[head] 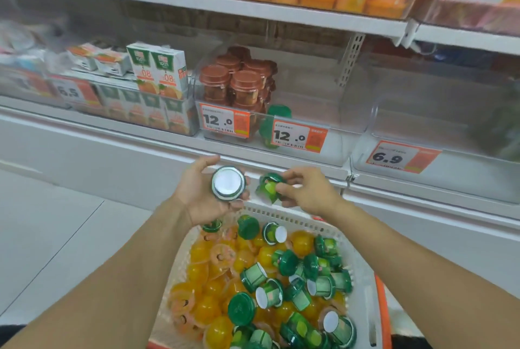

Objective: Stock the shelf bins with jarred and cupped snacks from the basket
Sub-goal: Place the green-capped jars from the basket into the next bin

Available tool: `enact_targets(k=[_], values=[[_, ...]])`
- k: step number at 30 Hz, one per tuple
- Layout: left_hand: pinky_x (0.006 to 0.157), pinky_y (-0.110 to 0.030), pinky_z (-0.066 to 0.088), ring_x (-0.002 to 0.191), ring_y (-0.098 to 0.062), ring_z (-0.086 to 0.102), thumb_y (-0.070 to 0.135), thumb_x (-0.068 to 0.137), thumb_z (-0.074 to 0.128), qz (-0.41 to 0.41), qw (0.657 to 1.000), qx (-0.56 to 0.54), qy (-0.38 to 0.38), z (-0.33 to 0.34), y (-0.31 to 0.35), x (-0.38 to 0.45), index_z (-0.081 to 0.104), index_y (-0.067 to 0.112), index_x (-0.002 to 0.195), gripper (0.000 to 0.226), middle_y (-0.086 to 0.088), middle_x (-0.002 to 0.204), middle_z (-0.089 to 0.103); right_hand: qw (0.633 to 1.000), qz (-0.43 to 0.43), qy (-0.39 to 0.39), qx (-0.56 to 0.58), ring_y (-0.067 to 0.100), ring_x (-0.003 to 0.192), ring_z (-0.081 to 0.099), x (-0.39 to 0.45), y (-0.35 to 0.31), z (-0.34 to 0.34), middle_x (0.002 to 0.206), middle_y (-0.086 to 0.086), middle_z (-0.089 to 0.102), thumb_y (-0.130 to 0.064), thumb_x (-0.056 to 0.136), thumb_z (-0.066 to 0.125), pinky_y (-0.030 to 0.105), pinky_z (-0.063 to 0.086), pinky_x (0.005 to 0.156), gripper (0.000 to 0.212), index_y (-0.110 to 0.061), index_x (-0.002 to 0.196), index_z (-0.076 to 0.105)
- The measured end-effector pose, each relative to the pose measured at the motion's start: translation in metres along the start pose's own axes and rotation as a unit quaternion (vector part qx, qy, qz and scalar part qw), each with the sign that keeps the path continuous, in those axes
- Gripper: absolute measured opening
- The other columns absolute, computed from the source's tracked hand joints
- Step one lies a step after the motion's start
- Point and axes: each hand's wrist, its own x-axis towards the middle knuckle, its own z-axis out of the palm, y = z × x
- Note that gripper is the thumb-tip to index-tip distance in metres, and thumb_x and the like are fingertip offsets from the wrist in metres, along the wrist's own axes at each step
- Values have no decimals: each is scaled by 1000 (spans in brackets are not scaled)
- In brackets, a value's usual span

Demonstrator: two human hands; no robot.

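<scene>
From the head view, your left hand [205, 193] curls round a green jar [228, 183], its white base turned toward you, and your right hand [306, 189] pinches a second jar [268, 186] at the fingertips, tilted on its side. Both hang just above the basket [363, 289] rim, short of the clear bin [315, 112] ahead of your hands, where one green jar [277, 116] already sits beside the brown jars [239, 81]. That fingertip pinch is the weak point, I'd judge — a smooth, tilted jar could slip and fall back among the loose ones under your wrists, or strike the shelf edge. Reaching in with both hands at once could also knock the brown stack left of your target, or catch the price tag [299, 134] on the bin front.

Hard to make out: the jar labels are blurred, the bin's floor is masked by tags, the bin right of your right hand shows only a dark green smear, and the basket's near end is cut off — so what remains can't be counted
</scene>
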Motion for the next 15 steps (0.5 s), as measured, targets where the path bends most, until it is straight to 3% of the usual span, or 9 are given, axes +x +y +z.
enact_targets(k=[4,7,10,11,13,15], values=[[54,-33,53,64,-32,59,46,88,56,-9,974,227,-13,58,65,-29,65,3,74,46,-18,76,59,995,-100,13,-1,21,77,67,-16,-79,-13,95,5,67,-7,90,70,36,63,69,16,-11,105,67],[53,-33,52,60,-32,61,49,88,58,-55,904,423,-15,95,96,-53,63,0,82,49,-21,75,61,987,-157,45,-14,25,81,70,-33,-105,-29,98,4,71,-10,89,72,37,63,68,17,-25,90,66],[55,-33,54,60,-30,64,52,90,59,-91,839,536,5,111,94,-63,60,3,102,51,-20,81,67,979,-189,78,23,23,83,72,-47,-110,-43,99,2,72,-11,89,72,39,63,69,17,-28,93,68],[56,-33,55,61,-30,64,53,90,58,-87,838,538,4,112,88,-63,58,6,113,52,-20,86,69,977,-195,84,34,20,82,72,-49,-109,-47,100,2,72,-12,90,72,38,63,68,16,-26,96,69],[55,-34,56,60,-32,64,47,93,57,-56,877,477,-27,112,72,-56,52,13,128,49,-22,100,71,975,-198,93,52,18,80,73,-52,-105,-49,100,2,73,-12,90,71,35,63,68,15,-24,99,70],[53,-34,56,60,-33,64,38,97,56,-4,912,407,-51,112,63,-48,51,16,131,41,-23,113,70,972,-201,107,65,16,79,73,-52,-104,-48,99,1,73,-12,90,71,32,62,66,16,-20,103,70]])
